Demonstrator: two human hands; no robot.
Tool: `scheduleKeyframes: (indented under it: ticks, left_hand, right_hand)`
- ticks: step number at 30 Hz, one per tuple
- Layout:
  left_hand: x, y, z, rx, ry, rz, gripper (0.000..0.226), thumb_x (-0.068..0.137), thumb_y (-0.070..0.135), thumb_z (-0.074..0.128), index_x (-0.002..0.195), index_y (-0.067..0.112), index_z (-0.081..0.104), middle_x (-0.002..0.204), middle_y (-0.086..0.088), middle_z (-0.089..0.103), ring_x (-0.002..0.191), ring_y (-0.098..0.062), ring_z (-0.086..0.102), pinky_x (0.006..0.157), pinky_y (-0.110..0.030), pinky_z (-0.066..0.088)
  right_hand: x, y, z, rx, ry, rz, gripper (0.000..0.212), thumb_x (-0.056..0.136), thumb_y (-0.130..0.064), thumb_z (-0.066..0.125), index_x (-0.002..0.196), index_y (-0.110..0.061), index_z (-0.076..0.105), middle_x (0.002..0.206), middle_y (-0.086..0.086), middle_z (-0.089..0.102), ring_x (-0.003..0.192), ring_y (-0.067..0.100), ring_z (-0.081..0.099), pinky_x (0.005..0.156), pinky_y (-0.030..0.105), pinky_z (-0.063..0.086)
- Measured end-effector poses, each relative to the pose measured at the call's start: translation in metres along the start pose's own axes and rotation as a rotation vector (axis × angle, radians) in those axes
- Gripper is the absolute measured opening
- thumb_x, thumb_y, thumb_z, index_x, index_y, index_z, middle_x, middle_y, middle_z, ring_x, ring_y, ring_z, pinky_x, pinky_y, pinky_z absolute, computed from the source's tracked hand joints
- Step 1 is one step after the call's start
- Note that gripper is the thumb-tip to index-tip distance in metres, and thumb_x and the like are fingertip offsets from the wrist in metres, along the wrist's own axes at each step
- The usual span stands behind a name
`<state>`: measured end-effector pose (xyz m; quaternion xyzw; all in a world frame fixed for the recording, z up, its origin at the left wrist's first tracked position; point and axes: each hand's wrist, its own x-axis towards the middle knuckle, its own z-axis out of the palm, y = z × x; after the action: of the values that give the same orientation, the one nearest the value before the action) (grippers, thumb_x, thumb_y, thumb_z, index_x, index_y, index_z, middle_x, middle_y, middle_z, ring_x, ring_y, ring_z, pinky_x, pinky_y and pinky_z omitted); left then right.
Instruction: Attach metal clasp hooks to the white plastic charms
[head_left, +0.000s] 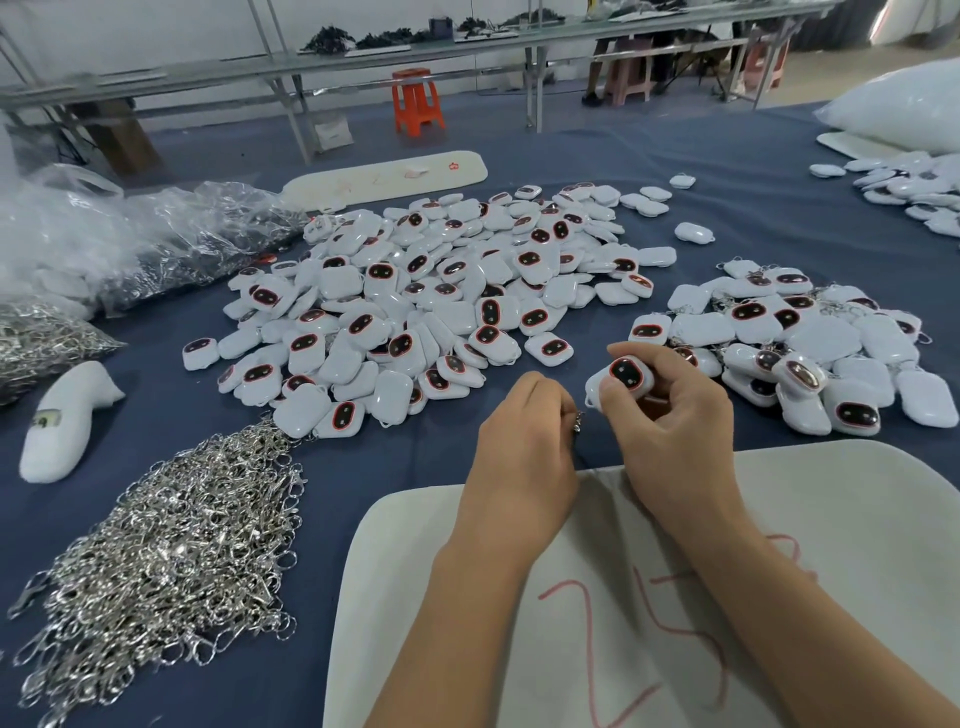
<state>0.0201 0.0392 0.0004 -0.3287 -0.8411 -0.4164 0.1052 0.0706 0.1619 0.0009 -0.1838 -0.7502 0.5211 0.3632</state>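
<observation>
White plastic charm (621, 378) with a red-ringed dark face, pinched in my right hand (670, 415).
My left hand (524, 431) pinches a small silver metal clasp hook (577, 420) beside it.

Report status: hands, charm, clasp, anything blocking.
Right hand grips one white charm, dark face up. Left hand pinches a metal clasp beside the charm's lower corner; whether it is hooked on, cannot tell. Nothing between the hands.

White charms (426, 291) with red-ringed dark ovals; blue cloth (727, 171).

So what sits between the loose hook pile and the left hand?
Head view: only bare blue cloth between the hook pile and the left hand.
</observation>
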Motion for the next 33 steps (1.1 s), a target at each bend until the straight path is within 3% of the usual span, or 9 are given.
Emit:
scheduleKeyframes:
  ticks: [4, 11, 17, 25, 28, 33]
  left_hand:
    - [-0.0007, -0.0002, -0.0005, 0.001, -0.021, 0.015, 0.019, 0.091, -0.006, 0.054, 0.084, 0.012, 0.055, 0.086, -0.001, 0.053, 0.075, -0.023, 0.049, 0.068, -0.046, 0.043]
    - [-0.0021, 0.003, 0.0011, 0.024, -0.031, -0.018, 0.022, 0.089, -0.007, 0.055, 0.083, 0.014, 0.053, 0.088, -0.001, 0.052, 0.076, -0.023, 0.048, 0.067, -0.042, 0.041]
    - [-0.0025, 0.0035, 0.0023, 0.074, -0.062, -0.085, 0.031, 0.086, -0.006, 0.055, 0.082, 0.023, 0.045, 0.088, 0.004, 0.047, 0.073, -0.016, 0.041, 0.062, -0.025, 0.024]
    - [-0.0037, 0.0039, 0.0043, 0.126, -0.064, -0.156, 0.03, 0.086, -0.003, 0.054, 0.08, 0.023, 0.041, 0.088, 0.003, 0.044, 0.071, -0.015, 0.038, 0.061, -0.026, 0.021]
    - [-0.0012, 0.0052, 0.002, 0.108, 0.045, -0.052, 0.021, 0.092, 0.0, 0.056, 0.083, 0.018, 0.05, 0.09, -0.001, 0.051, 0.078, -0.02, 0.044, 0.066, -0.029, 0.031]
    - [0.0013, -0.0002, 0.0022, -0.011, 0.199, 0.079, 0.014, 0.098, 0.004, 0.06, 0.085, 0.01, 0.061, 0.089, -0.001, 0.059, 0.084, -0.019, 0.05, 0.073, -0.03, 0.041]
  right_hand:
    - [-0.0006, -0.0001, 0.0012, -0.025, -0.034, 0.003, 0.018, 0.094, -0.013, 0.07, 0.108, -0.022, 0.075, 0.078, -0.011, 0.069, 0.067, 0.011, 0.063, 0.065, 0.021, 0.052]
    - [-0.0003, -0.0011, 0.0011, -0.036, -0.041, -0.004, 0.019, 0.093, -0.012, 0.072, 0.11, -0.021, 0.075, 0.082, -0.01, 0.073, 0.074, 0.008, 0.068, 0.071, 0.017, 0.054]
    - [-0.0023, -0.0003, 0.0026, -0.083, -0.046, -0.038, 0.021, 0.092, -0.01, 0.073, 0.108, -0.023, 0.075, 0.083, -0.014, 0.072, 0.076, 0.007, 0.067, 0.07, 0.015, 0.053]
    - [-0.0046, 0.0015, 0.0047, -0.139, -0.073, -0.113, 0.021, 0.091, -0.009, 0.074, 0.109, -0.02, 0.074, 0.081, -0.008, 0.071, 0.073, 0.013, 0.066, 0.071, 0.024, 0.054]
    - [-0.0008, 0.0056, 0.0024, 0.07, -0.095, 0.049, 0.018, 0.094, -0.01, 0.071, 0.105, -0.024, 0.074, 0.075, -0.006, 0.07, 0.063, 0.012, 0.064, 0.06, 0.025, 0.053]
    - [0.0018, 0.0072, 0.003, 0.459, -0.105, 0.29, 0.015, 0.099, -0.009, 0.068, 0.108, -0.019, 0.074, 0.062, -0.002, 0.061, 0.047, 0.009, 0.047, 0.041, 0.019, 0.036]
